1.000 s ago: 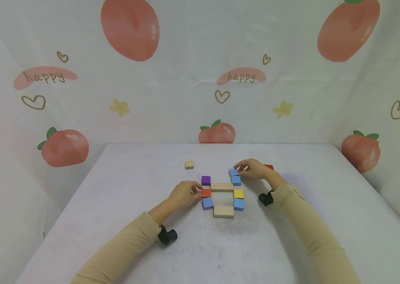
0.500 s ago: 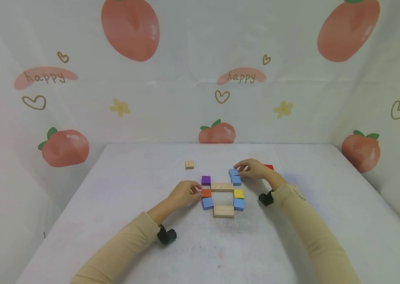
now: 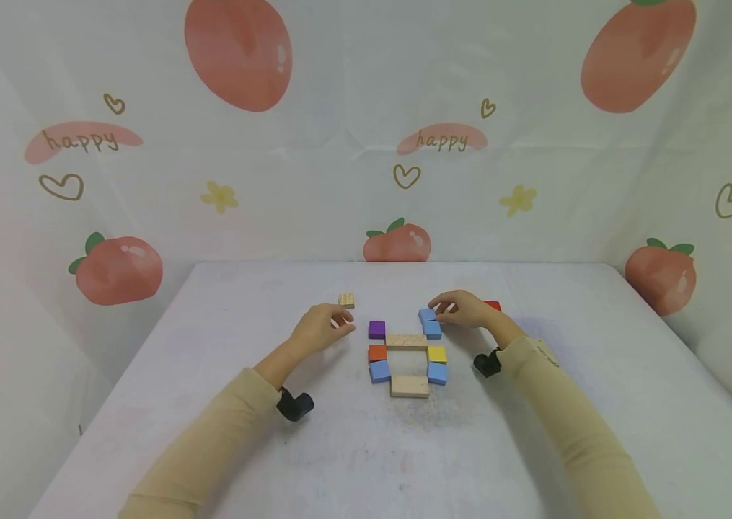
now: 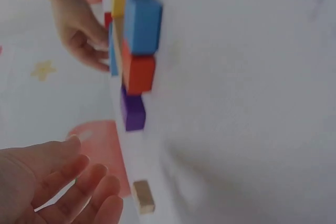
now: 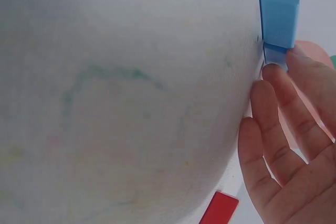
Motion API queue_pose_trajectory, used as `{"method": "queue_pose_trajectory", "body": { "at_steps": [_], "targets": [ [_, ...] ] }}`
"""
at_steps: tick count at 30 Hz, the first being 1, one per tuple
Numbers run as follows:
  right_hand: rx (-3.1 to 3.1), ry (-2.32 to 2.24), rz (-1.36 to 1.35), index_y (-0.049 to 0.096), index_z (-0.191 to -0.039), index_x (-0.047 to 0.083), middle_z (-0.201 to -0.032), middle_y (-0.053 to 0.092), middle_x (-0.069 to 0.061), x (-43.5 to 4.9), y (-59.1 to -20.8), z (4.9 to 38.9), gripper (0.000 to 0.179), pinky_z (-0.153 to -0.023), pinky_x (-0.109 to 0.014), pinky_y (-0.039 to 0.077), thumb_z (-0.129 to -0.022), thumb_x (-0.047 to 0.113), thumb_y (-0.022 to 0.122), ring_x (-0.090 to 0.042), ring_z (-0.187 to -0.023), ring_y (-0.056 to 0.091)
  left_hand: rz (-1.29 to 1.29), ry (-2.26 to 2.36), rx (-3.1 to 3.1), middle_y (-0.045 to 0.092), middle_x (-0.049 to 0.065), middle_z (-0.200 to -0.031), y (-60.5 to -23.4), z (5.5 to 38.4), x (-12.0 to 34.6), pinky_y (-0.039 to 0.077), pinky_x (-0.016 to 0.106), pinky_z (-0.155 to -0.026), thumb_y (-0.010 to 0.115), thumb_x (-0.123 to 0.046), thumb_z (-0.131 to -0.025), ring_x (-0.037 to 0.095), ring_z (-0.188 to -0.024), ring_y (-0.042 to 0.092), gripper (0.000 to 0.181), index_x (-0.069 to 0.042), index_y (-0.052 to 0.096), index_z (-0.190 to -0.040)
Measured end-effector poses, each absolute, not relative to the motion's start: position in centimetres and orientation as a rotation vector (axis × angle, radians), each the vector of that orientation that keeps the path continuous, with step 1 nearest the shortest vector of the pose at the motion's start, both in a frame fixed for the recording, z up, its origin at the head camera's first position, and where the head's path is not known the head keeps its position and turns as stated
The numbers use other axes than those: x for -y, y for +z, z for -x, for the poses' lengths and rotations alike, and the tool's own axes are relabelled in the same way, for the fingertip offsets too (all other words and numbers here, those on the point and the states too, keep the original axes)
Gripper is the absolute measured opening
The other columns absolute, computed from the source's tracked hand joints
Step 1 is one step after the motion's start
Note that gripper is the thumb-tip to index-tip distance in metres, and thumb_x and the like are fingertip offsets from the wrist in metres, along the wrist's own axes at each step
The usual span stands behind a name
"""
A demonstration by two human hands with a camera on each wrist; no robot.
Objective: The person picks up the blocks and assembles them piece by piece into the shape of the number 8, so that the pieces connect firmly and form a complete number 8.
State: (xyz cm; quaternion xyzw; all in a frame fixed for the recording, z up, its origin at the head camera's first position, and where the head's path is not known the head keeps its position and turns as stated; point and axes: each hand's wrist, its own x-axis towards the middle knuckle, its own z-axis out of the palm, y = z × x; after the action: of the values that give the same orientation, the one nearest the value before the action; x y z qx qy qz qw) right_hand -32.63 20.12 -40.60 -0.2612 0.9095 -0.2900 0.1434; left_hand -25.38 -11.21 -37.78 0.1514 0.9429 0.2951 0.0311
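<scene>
In the head view my left hand (image 3: 322,328) is in the air, left of the purple block (image 3: 376,329), with fingers loosely bent and nothing between them. A small ridged wooden block (image 3: 347,300) lies just beyond its fingertips. My right hand (image 3: 464,310) pinches the farther blue block (image 3: 427,315) with thumb and index finger; a second blue block (image 3: 432,330) sits against its near side. In the right wrist view, the fingertips partly hide the pinched block (image 5: 276,56). An orange-red block (image 3: 377,353) and a yellow block (image 3: 437,354) flank the arrangement.
Two long wooden blocks (image 3: 407,342) lie across the middle and the near end of the arrangement. Blue blocks (image 3: 380,372) stand at both near corners. A red block (image 3: 492,305) lies behind the right wrist. White cloth with fruit prints (image 3: 340,180) hangs behind the table.
My left hand has left the orange-red block and moved up and to the left, toward the ridged wooden block. The right hand and the blocks have stayed in place.
</scene>
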Motion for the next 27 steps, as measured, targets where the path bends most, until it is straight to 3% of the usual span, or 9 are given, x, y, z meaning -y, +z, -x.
{"method": "queue_pose_trajectory", "body": {
  "at_steps": [3,11,19,22,27],
  "targets": [
    [-2.646,-0.808,0.666,0.059,-0.122,0.007,-0.111,0.064,-0.016,-19.8,-40.4,32.4,0.033,-0.091,-0.042,0.051,-0.09,0.014,0.061,-0.031,-0.1,0.059,-0.478,0.926,-2.937,0.068,0.012,-0.093,-37.2,26.7,12.0,0.051,0.031,-0.072,0.064,-0.019,-0.088,0.023,-0.085,0.062,0.023,-0.004,0.067,-0.105],
    [-2.674,-0.784,0.663,0.058,-0.122,0.005,-0.11,0.064,-0.016,-19.6,-40.4,32.1,0.033,-0.09,-0.042,0.051,-0.09,0.011,0.06,-0.029,-0.1,0.058,-0.458,0.946,-2.924,0.066,0.018,-0.099,-37.7,29.7,13.0,0.051,0.034,-0.075,0.062,-0.017,-0.089,0.028,-0.093,0.061,0.03,0.0,0.063,-0.113],
    [-2.67,-0.798,0.651,0.059,-0.122,0.006,-0.108,0.064,-0.014,-19.7,-40.7,32.2,0.032,-0.088,-0.04,0.051,-0.09,0.012,0.061,-0.027,-0.097,0.058,-0.355,0.885,-2.916,0.064,0.021,-0.106,-39.4,31.6,12.8,0.046,0.029,-0.072,0.063,-0.019,-0.089,0.031,-0.095,0.058,0.038,0.001,0.057,-0.121],
    [-2.673,-0.8,0.653,0.059,-0.121,0.005,-0.108,0.064,-0.015,-19.8,-40.7,32.2,0.032,-0.088,-0.04,0.051,-0.09,0.013,0.061,-0.027,-0.097,0.058,-0.369,0.884,-2.89,0.064,0.017,-0.107,-40.8,32.8,13.1,0.048,0.034,-0.08,0.063,-0.023,-0.088,0.028,-0.096,0.058,0.042,-0.003,0.056,-0.124],
    [-2.666,-0.807,0.639,0.059,-0.122,0.005,-0.11,0.064,-0.015,-19.8,-40.5,32.1,0.033,-0.087,-0.039,0.052,-0.09,0.012,0.061,-0.027,-0.097,0.059,-0.464,0.899,-2.967,0.063,0.004,-0.09,-48.5,39.2,14.7,0.045,0.025,-0.068,0.069,-0.037,-0.082,0.014,-0.077,0.055,0.048,-0.009,0.059,-0.12]
  ]
}}
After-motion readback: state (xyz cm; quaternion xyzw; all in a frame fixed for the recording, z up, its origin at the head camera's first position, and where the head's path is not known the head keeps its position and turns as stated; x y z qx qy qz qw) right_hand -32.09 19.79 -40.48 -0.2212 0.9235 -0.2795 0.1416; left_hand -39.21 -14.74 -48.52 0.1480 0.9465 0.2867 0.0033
